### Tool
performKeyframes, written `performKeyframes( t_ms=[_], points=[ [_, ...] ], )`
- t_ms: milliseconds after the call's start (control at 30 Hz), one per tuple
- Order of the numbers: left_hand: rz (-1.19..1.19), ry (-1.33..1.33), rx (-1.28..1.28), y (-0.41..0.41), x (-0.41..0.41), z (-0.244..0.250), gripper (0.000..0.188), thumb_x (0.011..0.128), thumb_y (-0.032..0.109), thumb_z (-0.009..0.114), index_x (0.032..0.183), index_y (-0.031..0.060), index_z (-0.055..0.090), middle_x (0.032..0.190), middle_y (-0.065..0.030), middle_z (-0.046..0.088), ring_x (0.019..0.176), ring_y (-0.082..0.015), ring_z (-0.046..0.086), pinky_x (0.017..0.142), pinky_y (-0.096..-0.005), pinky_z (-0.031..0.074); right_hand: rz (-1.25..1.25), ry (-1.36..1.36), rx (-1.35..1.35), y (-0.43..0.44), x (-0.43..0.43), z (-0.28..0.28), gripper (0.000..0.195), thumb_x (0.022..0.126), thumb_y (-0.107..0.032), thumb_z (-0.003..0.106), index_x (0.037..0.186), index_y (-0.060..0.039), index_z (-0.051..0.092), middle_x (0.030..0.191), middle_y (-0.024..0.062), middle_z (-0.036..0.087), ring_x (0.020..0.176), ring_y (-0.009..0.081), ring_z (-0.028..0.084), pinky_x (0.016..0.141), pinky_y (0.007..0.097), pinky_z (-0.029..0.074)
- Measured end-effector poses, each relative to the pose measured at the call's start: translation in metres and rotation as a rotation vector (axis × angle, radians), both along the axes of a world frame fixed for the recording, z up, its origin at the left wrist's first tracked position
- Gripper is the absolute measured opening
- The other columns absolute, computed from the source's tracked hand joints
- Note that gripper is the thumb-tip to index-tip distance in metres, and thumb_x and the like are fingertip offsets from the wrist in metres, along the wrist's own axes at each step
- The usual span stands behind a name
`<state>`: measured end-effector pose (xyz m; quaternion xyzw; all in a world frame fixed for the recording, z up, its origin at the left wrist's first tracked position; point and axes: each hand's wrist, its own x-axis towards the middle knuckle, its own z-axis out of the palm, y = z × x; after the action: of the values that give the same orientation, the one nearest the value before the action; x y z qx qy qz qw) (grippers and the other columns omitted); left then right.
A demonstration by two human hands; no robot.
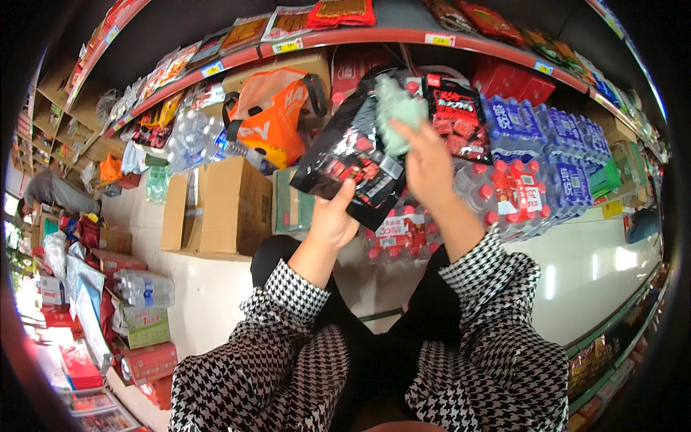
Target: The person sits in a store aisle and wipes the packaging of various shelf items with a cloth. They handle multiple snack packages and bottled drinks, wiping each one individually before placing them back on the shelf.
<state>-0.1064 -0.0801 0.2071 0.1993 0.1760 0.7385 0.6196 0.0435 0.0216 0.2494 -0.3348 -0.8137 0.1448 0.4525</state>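
Note:
My left hand [336, 218] grips the lower edge of a glossy black snack pouch [353, 146], its thumb on the front. Red pieces of food show on the pouch's face, and it is held tilted. In my right hand [429, 162] is a pale green cloth [397, 113], bunched against the upper right part of that pouch; the cloth and fingers are slightly blurred. Just beyond the right hand, a second black pouch [458, 121] with red food pictured on it stands upright above shrink-wrapped bottles. The cloth hides part of the held pouch's face.
An open cardboard carton [237, 208] stands on the floor at left, below an orange bag [275, 119]. Packs of red-capped bottles [518, 189] and blue-wrapped bottles [567, 129] are stacked at right. A red shelf edge [372, 36] crosses above. Someone bends over [59, 191] at far left.

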Motion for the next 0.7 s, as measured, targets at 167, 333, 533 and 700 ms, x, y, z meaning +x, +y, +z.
performKeyframes(
  t_ms=[167,333,533,700],
  points=[
    [-0.078,-0.097,0.022,0.014,-0.021,-0.029,0.045,0.098,0.028,0.051,0.138,0.0075,0.044,0.138,-0.0131,0.050,0.126,-0.0302,0.050,0.107,-0.0461,0.040,0.288,-0.298,0.116,-0.052,-0.024,-0.014,0.042,0.077,-0.002,0.055,0.113,-0.0184,0.068,0.138,0.0117,0.052,0.137,0.0314,0.039,0.115,0.0502,0.027],
    [-0.206,-0.354,0.222,0.013,-0.034,-0.038,0.057,0.097,0.042,0.045,0.139,0.0045,0.043,0.142,-0.0163,0.047,0.130,-0.0333,0.046,0.109,-0.0485,0.039,0.437,-0.403,0.190,-0.064,-0.028,-0.010,0.027,0.078,-0.007,0.057,0.100,-0.0177,0.069,0.140,0.0042,0.051,0.140,0.0269,0.035,0.116,0.0535,0.021],
    [-0.123,-0.259,0.069,0.013,-0.018,-0.001,0.052,0.098,0.033,0.052,0.139,0.0024,0.040,0.139,-0.0142,0.049,0.129,-0.0311,0.048,0.109,-0.0482,0.037,0.073,-0.210,0.164,-0.009,0.003,-0.001,0.038,0.077,-0.002,0.050,0.108,-0.0140,0.069,0.135,0.0147,0.054,0.135,0.0341,0.040,0.114,0.0548,0.022],
    [-0.109,-0.250,0.028,0.014,-0.015,0.005,0.053,0.099,0.032,0.052,0.141,0.0028,0.038,0.140,-0.0139,0.048,0.130,-0.0304,0.046,0.110,-0.0471,0.036,-0.008,0.076,-0.061,0.006,0.009,-0.013,0.056,0.073,0.009,0.043,0.119,-0.0116,0.066,0.132,0.0276,0.051,0.134,0.0410,0.040,0.112,0.0452,0.030]
  ],
)
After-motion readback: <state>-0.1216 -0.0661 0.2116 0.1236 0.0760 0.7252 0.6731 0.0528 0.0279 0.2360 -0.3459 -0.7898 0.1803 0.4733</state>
